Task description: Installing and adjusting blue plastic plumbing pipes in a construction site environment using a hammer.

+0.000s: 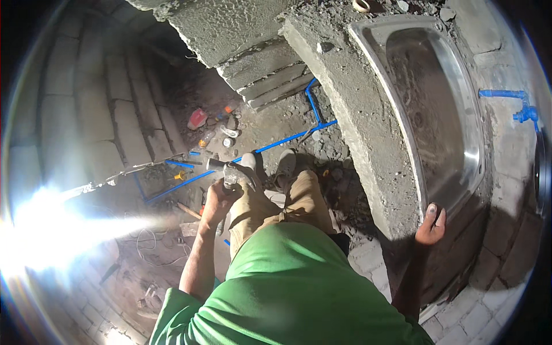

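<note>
My left hand [218, 201] is closed around a hammer [232, 173] close to its head, in front of my left thigh. Part of the handle shows below the fist. On the right, a metal sink [379, 63] is set into a rough concrete counter [351, 109]. My right hand [431, 230] grips the sink's near end, with fingertips over the rim and the rest of the grip partly hidden. Dust and dirt coat the basin.
Blue pipes [282, 141] cross the rubble-strewn floor by my shoes [286, 163]. A blue valve [524, 112] juts from the right wall. A red item [197, 118] lies ahead. Bright light glares at left, near a loose cable [144, 244] and a block wall [86, 115].
</note>
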Motion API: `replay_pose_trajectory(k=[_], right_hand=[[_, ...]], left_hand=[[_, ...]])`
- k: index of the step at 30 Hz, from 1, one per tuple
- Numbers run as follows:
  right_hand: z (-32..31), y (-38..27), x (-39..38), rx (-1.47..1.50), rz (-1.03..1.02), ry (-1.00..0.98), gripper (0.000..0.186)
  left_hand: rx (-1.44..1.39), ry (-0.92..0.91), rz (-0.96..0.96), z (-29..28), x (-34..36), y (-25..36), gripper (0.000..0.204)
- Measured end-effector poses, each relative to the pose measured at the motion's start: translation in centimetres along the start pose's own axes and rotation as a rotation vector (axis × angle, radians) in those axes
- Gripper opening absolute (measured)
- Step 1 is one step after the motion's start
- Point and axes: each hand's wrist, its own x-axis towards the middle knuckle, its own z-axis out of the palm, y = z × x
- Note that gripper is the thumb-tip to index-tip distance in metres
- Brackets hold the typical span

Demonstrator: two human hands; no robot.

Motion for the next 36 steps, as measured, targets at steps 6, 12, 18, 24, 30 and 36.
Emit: replay_pose_trajectory(k=[6, 12, 18, 24, 30, 36], right_hand=[[0.0, 0.0, 0.2, -0.146, -0.018, 0.004, 0.058], [-0.5, -1.8, 0.4, -0.278, 0.01, 0.003, 0.066], [-0.2, -2.7, 0.4, -0.269, 0.065, -0.034, 0.067], [-0.2, -2.8, 0.7, -0.319, 0.054, -0.048, 0.067], [-0.7, -0.2, 1.5, -0.294, 0.053, -0.038, 0.066], [0.0, -1.4, 1.4, -0.26, -0.002, -0.052, 0.062]], left_hand=[[0.007, -0.078, -0.04, -1.2, 0.0, -0.4, 0.022], [0.109, -0.148, -0.02, -2.7, 0.2, -2.2, 0.034], [0.2, -0.255, 0.039, -4.7, 1.0, -5.0, 0.035], [0.093, -0.415, -0.002, -7.3, 2.8, -5.1, 0.033], [0.167, -0.437, -0.06, -10.0, 5.3, -5.3, 0.048], [0.206, -0.43, 0.078, -14.2, 6.2, -10.7, 0.043]])
